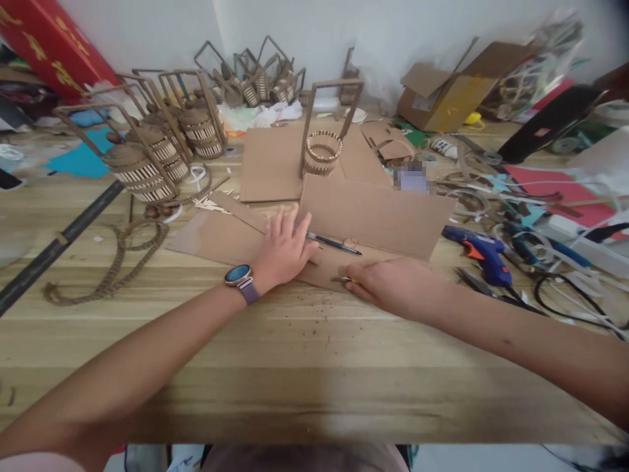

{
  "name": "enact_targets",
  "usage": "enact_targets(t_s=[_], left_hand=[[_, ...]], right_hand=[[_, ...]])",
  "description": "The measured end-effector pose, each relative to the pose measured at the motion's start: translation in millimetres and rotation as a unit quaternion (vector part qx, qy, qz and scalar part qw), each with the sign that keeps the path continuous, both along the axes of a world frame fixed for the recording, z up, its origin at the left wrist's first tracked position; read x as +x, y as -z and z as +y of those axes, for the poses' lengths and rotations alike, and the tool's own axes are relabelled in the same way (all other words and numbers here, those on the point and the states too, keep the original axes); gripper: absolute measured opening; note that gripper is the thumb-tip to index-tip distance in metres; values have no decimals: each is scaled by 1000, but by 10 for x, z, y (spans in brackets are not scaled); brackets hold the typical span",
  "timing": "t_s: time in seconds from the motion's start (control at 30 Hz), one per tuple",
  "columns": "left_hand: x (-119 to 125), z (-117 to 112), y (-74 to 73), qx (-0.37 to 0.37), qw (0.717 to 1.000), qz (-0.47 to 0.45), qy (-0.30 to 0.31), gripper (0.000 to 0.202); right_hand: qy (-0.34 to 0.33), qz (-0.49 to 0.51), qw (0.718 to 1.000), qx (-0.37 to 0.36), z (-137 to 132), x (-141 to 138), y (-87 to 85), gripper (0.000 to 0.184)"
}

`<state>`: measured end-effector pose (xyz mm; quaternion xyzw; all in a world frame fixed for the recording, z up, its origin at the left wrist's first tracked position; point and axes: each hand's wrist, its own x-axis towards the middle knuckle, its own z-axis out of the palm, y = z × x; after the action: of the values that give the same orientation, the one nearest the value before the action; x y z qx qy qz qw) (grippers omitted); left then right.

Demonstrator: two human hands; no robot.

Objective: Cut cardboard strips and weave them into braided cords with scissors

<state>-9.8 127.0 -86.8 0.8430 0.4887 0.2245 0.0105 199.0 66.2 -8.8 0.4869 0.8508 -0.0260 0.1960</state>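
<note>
My left hand [287,247] lies flat with fingers spread, pressing on a brown cardboard sheet [216,235]. A watch is on that wrist. Closed around a utility knife [348,280], my right hand [393,285] rests at the sheet's near right part; the blade points left and most of the handle is hidden in the fist. Between the hands and slightly beyond them is a black pen [339,245]. A folded-up cardboard flap [373,213] rises behind the pen. Past it stands a small round basket [323,154] with a tall square handle.
Several handled baskets [142,170] stand at the left, near a braided rope [113,262] and a dark pole [63,242]. On the right lie a blue glue gun [484,252], pliers [474,282] and tangled cables. An open carton [452,85] is at the back right.
</note>
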Motion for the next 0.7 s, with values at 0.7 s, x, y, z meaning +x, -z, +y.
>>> enact_targets(t_s=[0.7], left_hand=[[10, -51, 21, -36, 994, 101, -11, 64]], right_hand=[[-77, -26, 996, 23, 52, -65, 7, 16]])
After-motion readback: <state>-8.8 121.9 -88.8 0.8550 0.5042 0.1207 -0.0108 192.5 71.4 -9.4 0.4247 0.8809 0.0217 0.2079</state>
